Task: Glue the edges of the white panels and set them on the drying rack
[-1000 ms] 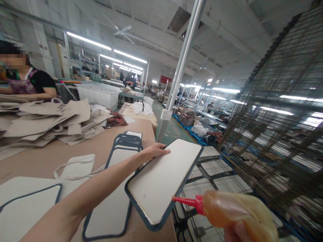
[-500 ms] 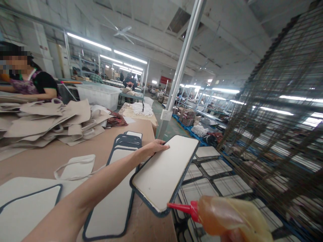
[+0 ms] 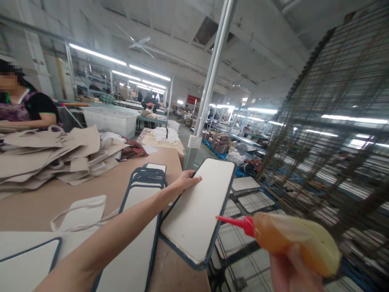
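Observation:
My left hand (image 3: 189, 181) grips the upper left edge of a white rounded panel with a dark blue border (image 3: 199, 211), thumb on its face, holding it tilted over the table's edge. A thin yellowish line of what looks like glue runs along the panel's rim. My right hand (image 3: 288, 263) is closed around a squeeze bottle of amber liquid (image 3: 294, 239) with a red nozzle. The nozzle tip points left, close to the panel's right edge; whether it touches I cannot tell. Beside my left forearm lies a stack of similar panels (image 3: 130, 239).
Beige fabric pieces (image 3: 60, 152) are heaped on the brown table (image 3: 158, 162), near a white piece with a strap (image 3: 83, 211). At right stands a wire rack (image 3: 322, 134) with more panels (image 3: 252, 200). A metal post (image 3: 209, 85) rises behind. A co-worker (image 3: 27, 101) sits at left.
The bottle's nozzle has moved up from the panel's bottom corner along its right edge. My left hand still holds the panel, and the whole view has shifted slightly.

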The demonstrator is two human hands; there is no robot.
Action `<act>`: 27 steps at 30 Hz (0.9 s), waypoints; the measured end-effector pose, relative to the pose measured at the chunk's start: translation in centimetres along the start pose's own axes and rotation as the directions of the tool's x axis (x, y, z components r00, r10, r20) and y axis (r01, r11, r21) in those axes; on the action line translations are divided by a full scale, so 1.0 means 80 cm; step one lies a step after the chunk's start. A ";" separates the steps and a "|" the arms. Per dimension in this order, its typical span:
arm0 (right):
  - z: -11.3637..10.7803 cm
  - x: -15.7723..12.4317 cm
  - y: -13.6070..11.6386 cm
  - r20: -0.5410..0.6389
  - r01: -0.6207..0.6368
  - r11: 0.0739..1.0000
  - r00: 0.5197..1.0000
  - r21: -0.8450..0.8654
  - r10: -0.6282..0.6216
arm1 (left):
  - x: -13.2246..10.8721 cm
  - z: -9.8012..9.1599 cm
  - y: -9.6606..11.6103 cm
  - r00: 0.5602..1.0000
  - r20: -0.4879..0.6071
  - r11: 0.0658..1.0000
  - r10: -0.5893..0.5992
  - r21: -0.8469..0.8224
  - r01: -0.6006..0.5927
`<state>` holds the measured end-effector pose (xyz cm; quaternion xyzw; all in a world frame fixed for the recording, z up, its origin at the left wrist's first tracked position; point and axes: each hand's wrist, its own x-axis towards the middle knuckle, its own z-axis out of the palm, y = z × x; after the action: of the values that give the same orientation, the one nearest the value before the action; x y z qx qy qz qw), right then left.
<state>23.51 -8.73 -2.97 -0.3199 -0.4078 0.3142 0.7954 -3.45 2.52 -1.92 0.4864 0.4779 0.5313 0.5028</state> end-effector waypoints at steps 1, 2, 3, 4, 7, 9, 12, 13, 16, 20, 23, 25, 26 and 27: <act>0.010 0.011 -0.001 -0.057 -0.007 0.998 0.998 0.066 0.011 | -0.004 0.003 -0.001 1.000 0.021 1.000 0.015 0.013 -0.015; 0.018 0.021 0.000 -0.103 -0.007 0.992 0.994 0.126 0.020 | -0.008 0.006 -0.001 0.998 0.051 0.999 0.033 0.033 -0.035; 0.026 0.031 0.003 -0.132 0.001 0.986 0.991 0.166 0.021 | -0.013 0.009 -0.002 0.995 0.085 0.997 0.054 0.057 -0.059; 0.032 0.041 0.007 -0.138 0.016 0.984 0.990 0.176 0.009 | -0.016 0.011 -0.003 0.990 0.120 0.993 0.078 0.083 -0.088; 0.040 0.062 0.019 -0.165 0.083 0.981 0.985 0.175 -0.053 | -0.027 0.017 -0.003 0.972 0.195 0.981 0.129 0.121 -0.154; 0.040 0.068 0.023 -0.176 0.117 0.979 0.980 0.164 -0.088 | -0.033 0.021 0.002 0.973 0.196 0.985 0.125 0.090 -0.145; 0.040 0.068 0.027 -0.165 0.132 0.982 0.980 0.136 -0.108 | -0.035 0.023 0.009 0.980 0.191 0.998 0.061 0.008 -0.064; 0.039 0.066 0.029 -0.148 0.127 0.984 0.983 0.125 -0.108 | -0.033 0.022 0.010 0.982 0.187 1.000 0.025 -0.013 -0.023; 0.035 0.051 0.031 -0.078 0.095 0.991 0.993 0.090 -0.088 | -0.024 0.017 0.008 0.989 0.123 0.995 -0.084 -0.037 0.090; 0.024 0.017 0.029 0.071 -0.045 0.997 0.996 -0.058 0.049 | -0.011 0.002 -0.001 0.992 0.037 0.991 -0.125 -0.043 0.126; 0.023 0.005 0.024 0.132 -0.106 0.990 0.984 -0.090 0.117 | -0.005 -0.009 -0.003 0.994 0.021 0.993 -0.108 -0.052 0.109; 0.028 0.013 0.023 0.090 -0.062 0.998 0.994 -0.006 0.062 | -0.006 -0.011 -0.001 0.996 0.029 0.995 -0.089 -0.044 0.091; 0.033 0.021 0.023 0.055 -0.030 0.999 0.998 0.032 0.028 | -0.009 -0.010 0.001 0.996 0.037 0.996 -0.078 -0.034 0.079; 0.037 0.033 0.024 0.024 -0.007 0.998 1.000 0.059 0.005 | -0.013 -0.008 0.002 0.997 0.050 0.998 -0.066 -0.022 0.067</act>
<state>21.75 -4.83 -1.88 -0.2937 -0.4069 0.3324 0.7986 -4.12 1.49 -1.86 0.4772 0.4749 0.5079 0.5374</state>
